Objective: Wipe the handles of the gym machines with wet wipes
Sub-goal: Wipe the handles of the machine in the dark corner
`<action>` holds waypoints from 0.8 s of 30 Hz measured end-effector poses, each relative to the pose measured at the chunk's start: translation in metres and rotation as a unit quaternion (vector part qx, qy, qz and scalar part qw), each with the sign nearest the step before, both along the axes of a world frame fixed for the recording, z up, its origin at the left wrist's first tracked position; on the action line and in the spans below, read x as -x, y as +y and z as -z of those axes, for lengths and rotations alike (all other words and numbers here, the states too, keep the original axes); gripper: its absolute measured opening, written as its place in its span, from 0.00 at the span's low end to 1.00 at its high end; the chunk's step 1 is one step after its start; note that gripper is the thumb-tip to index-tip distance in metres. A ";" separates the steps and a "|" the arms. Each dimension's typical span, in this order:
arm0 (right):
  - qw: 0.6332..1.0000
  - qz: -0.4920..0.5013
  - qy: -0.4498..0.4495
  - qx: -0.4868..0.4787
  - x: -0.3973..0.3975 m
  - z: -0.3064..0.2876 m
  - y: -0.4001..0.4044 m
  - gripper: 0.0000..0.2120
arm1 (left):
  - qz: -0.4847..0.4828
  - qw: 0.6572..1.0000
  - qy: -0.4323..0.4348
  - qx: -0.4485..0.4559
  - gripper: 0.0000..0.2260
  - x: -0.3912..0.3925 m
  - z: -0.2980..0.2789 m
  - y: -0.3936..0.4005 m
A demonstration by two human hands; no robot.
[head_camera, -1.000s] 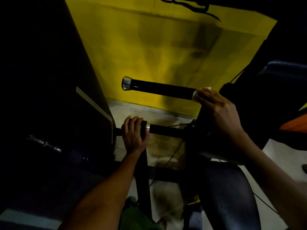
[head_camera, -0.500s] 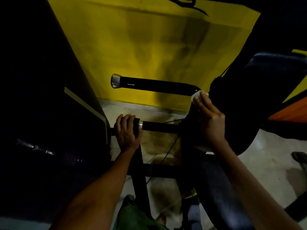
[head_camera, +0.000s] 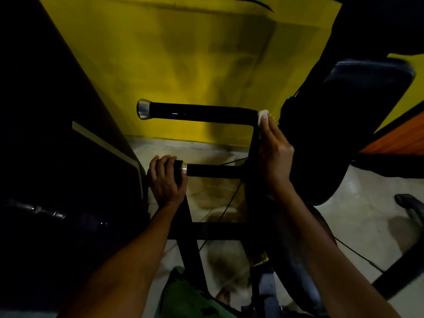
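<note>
**Clerk:** Item one, your left hand (head_camera: 165, 180). Your fingers (head_camera: 160, 165) curl over the outer end of the short black lower handle bar with the brass-coloured ring (head_camera: 212, 171); the grip is closed round it. The ring sits just right of your fingers, and the bare length of bar runs on from there to the dark upright post of the machine frame (head_camera: 253, 143).

**Checker:** Item two?

**Clerk:** Your right hand (head_camera: 274, 154). Fingers (head_camera: 267, 125) straight and together, laid flat. Under their tips is the small white wet wipe (head_camera: 262, 115), pressed against the bend where the long black upper handle bar with the chrome end cap (head_camera: 197, 113) meets the post. Only a corner of the wipe shows past your fingertips.

**Checker:** Where does the upper bar lie?

**Clerk:** It runs leftward away from your right fingertips, its chrome cap at the far end, above and beyond your left hand. A glossy highlight sits on it partway along.

**Checker:** Surroundings?

**Clerk:** Beyond both sets of fingers, the stained yellow wall (head_camera: 183, 53). Right of your right hand, touching or nearly so, the large black padded cushion (head_camera: 344, 122); I cannot tell which. Left of your left fingers, a dark panel with a pale edge strip (head_camera: 103, 143), mostly lost in shadow. Below your forearms, the pale tiled floor (head_camera: 367, 214), black frame bars (head_camera: 218, 230) and a thin black cable (head_camera: 227, 203). Near the bottom edge, green cloth (head_camera: 181, 294), blurred.
</note>
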State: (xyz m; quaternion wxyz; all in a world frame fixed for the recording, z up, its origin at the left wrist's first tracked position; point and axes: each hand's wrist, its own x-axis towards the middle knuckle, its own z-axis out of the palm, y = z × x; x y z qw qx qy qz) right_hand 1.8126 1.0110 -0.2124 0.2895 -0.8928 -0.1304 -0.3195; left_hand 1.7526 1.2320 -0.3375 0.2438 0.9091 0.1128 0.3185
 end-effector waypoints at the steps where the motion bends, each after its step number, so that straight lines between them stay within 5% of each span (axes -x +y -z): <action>1: 1.000 0.004 0.000 -0.009 0.005 0.008 -0.001 0.18 | 0.000 1.000 -0.003 -0.003 0.18 0.000 0.000 0.000; 7: 0.995 0.020 0.082 -0.044 0.053 0.055 -0.005 0.19 | -0.002 1.000 -0.007 -0.006 0.19 -0.001 0.003 0.000; 11: 0.998 0.006 0.030 -0.057 0.051 0.029 -0.008 0.15 | -0.001 1.000 -0.003 -0.010 0.19 -0.001 0.004 0.001; 16: 0.999 -0.035 -0.007 0.009 0.017 0.002 0.002 0.18 | -0.005 1.000 0.001 -0.004 0.20 0.000 0.003 0.000; 24: 0.991 -0.043 0.085 0.096 0.058 0.067 -0.001 0.17 | 0.001 1.000 -0.012 -0.004 0.19 -0.001 0.003 0.001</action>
